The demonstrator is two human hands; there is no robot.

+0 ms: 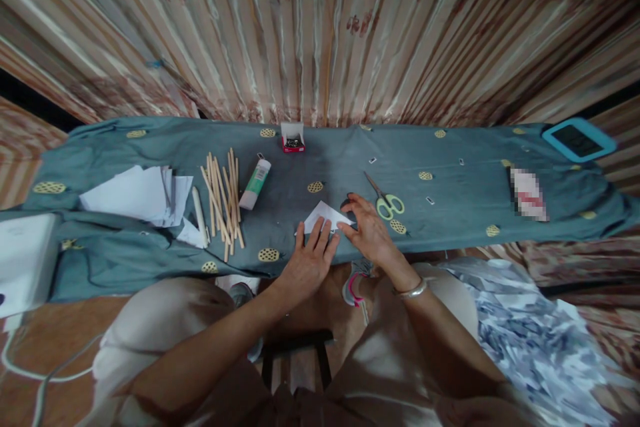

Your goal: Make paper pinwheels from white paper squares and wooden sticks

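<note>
A small white piece of paper (320, 211) with a pointed top, seemingly folded, lies near the front edge of the cloth-covered table. My left hand (309, 260) rests on its lower edge, fingers spread and flat. At the paper's right corner is my right hand (367, 230), thumb and fingers curved but apart; the thumb touches the paper or lies right beside it. Scissors (384, 200) with yellow-green handles lie just beyond my right hand. Left of the paper are a green-and-white glue stick (255, 185) and a bunch of thin wooden sticks (223, 200).
A stack of white paper sheets (130, 193), a white pen (199, 213) and a paper scrap (190, 235) lie left. An open red-and-white box (293, 139) of small dark pieces stands at the back. Right are a blue-framed device (580, 139) and a blurred packet (529, 195).
</note>
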